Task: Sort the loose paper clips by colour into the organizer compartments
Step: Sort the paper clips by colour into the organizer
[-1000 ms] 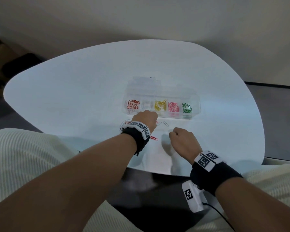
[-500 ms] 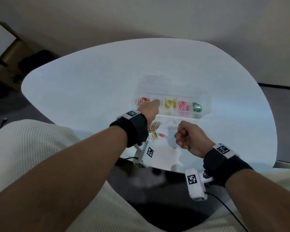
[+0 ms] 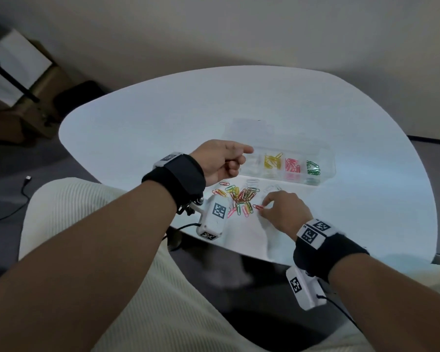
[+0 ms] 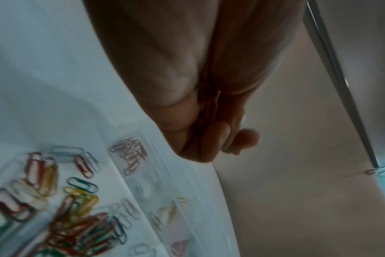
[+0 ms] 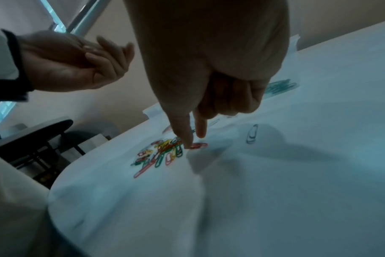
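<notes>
I note the right hand (image 3: 286,212) with thumb on the red clip (image 3: 257,206), pinch unconfirmed, left hand (image 3: 221,160) slack and empty; I'd slide it clear of the pile (image 3: 240,199) before lifting.

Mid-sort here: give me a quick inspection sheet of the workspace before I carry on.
Surface: white table with a rounded edge.
Job's things: clear organizer holds yellow, pink and green clips in separate compartments; loose clips lie in a mixed pile in front of it.
Clutter: nothing seen.
Hands: left hand is above the organizer's left end and holds nothing visible; right hand pinches a red clip on the table.
Cables: black lead from the right wrist camera; loose cable on the floor.
Surroundings: cardboard box at left; plain wall behind.
</notes>
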### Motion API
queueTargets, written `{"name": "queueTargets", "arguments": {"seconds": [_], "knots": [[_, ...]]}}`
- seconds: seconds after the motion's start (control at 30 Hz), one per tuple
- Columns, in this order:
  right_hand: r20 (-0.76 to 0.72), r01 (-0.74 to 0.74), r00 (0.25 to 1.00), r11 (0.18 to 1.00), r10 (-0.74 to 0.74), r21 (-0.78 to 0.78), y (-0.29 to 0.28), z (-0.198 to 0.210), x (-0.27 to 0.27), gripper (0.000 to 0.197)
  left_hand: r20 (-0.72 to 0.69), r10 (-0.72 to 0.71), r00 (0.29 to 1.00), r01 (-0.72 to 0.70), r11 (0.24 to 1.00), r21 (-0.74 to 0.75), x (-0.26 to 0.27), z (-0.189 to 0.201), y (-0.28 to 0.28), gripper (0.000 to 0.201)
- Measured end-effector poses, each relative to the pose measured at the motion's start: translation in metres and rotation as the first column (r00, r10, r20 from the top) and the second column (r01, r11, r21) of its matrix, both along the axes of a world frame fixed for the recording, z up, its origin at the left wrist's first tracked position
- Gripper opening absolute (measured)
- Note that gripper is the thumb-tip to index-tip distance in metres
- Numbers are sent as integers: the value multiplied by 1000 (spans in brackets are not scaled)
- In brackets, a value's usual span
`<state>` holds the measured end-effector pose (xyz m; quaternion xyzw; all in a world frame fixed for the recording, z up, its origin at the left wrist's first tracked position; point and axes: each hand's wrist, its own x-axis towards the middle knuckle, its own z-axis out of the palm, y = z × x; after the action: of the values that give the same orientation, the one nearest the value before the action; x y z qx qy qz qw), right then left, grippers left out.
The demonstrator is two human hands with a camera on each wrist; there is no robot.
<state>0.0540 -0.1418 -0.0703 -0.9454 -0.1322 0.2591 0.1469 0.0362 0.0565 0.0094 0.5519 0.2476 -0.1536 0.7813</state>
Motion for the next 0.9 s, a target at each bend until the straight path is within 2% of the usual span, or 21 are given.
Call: {"name": "queueTargets", "arguments": {"seconds": [0.13,0.2,0.3,0.4,0.5,0.53,0.57,0.63,0.67,0.7,0.8,0.83,0.9], "knots": [[32,-66,997,994,70,-92,4,4,1,14,-136,-46,990,70,982,176,-8,-5,9,28],[35,-78,996,988,84,-130,6,6,1,16,-226,-19,974,82,959,271,-11,-6,13,27],[33,-64,997,985,70,-163,6,7,2,20,-248,45,968,40,944,328,-15,-10,14,26],[-4,41,999,997,-41,-62,0,6,4,22,-211,72,975,0,947,322,-16,-15,12,28],[-148,214,969,970,-196,119,-11,5,7,28,-190,86,978,-23,950,313,-14,-17,7,28],[-222,273,946,948,-235,161,-14,5,7,31,-184,79,980,-16,947,322,-13,-17,5,27],[-319,385,897,894,-305,228,-17,6,7,30,-175,62,983,2,939,343,-12,-17,3,26],[-528,643,734,687,-427,339,-20,12,7,23,-159,20,987,47,912,407,-9,-15,-2,24],[-605,710,673,601,-425,367,-21,15,8,21,-160,-2,987,73,895,440,-7,-13,-4,23],[-664,743,636,545,-394,388,-21,19,10,21,-168,-28,985,106,869,482,-5,-12,-6,24],[-753,775,602,424,-267,469,-16,30,14,31,-214,-131,968,240,735,634,-2,-9,-11,25],[-769,781,596,394,-233,485,-14,33,16,37,-244,-185,952,304,664,683,-2,-11,-12,26],[-790,787,584,369,-186,495,-7,39,19,41,-366,-311,877,474,433,767,-5,-20,-13,26]]}}
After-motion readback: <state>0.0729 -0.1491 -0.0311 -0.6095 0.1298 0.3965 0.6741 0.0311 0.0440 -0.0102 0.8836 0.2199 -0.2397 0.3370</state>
